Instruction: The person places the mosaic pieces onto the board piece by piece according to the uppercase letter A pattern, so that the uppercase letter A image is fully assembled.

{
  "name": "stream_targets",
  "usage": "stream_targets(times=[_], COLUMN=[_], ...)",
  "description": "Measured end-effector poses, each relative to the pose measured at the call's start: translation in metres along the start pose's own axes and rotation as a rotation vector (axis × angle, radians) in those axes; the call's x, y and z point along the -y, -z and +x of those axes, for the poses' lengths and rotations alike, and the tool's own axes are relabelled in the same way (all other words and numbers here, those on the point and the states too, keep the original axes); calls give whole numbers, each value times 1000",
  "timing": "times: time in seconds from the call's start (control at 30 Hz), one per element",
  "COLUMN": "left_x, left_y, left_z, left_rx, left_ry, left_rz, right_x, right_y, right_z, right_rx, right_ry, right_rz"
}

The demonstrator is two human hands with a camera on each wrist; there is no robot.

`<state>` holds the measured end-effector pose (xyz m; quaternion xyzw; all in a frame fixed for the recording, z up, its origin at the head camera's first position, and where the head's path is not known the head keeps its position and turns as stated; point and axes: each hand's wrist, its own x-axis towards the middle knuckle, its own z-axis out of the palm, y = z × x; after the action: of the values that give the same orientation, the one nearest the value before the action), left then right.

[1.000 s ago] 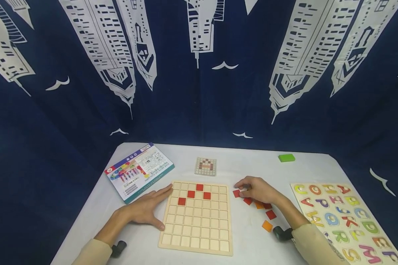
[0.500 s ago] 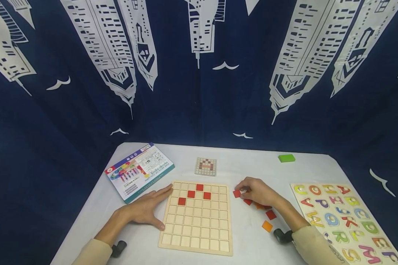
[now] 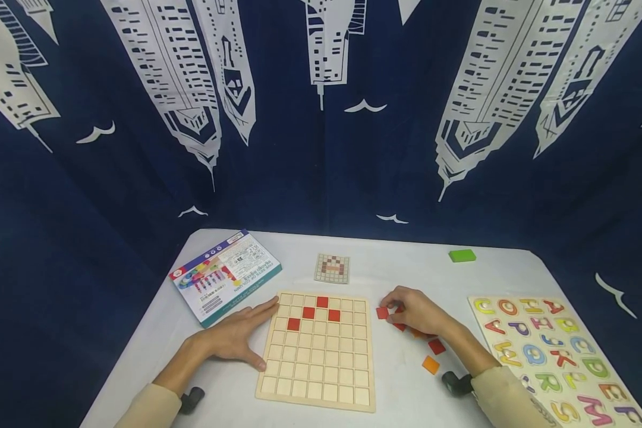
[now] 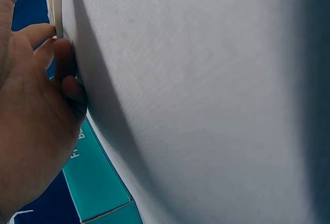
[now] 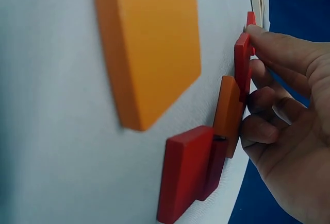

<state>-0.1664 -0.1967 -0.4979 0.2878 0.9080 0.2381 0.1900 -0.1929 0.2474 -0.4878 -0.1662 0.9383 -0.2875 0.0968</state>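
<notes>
The grid board point(image 3: 314, 375) lies flat at the near middle of the white table point(image 3: 227, 404). It looks about square, with no clear long axis; its sides run near to far and its rows left to right, the far edge slanting slightly nearer at the right. Four red squares point(image 3: 323, 302) fill cells in its far part, one forming a peak and the others stepping nearer on either side, with two to the left and one to the right.

The left hand point(image 3: 230, 336) is spread along the board's left edge, thumb and fingertips touching it and grasping nothing. The right hand point(image 3: 414, 310), fingers bent, pinches a flat red tile point(image 3: 381, 313) between thumb and forefinger, just right of the board. That tile is square, without a long axis, its sides nearly in line with the board's.

Other loose tiles trail nearer and rightward, partly under the hand; the nearest, an orange tile point(image 3: 430, 365), is turned askew, corners leading.

Beyond the board lies a small pattern card point(image 3: 331, 269). At far left, a box point(image 3: 224, 279) points its long axis from near left to far right. On the right, a letter board point(image 3: 559, 362) runs near to far; a green block point(image 3: 462, 255) lies beyond it, its long axis left to right.
</notes>
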Motion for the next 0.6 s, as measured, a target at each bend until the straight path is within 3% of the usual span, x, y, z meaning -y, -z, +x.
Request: stream_targets(times=[0.6], left_x=[-1], left_y=[1], left_z=[0], left_rx=[4], left_ry=[1], left_rz=[10], right_x=[3], right_y=[0], right_z=[1], right_rx=[-46], right_ry=[-45], right_rz=[-14])
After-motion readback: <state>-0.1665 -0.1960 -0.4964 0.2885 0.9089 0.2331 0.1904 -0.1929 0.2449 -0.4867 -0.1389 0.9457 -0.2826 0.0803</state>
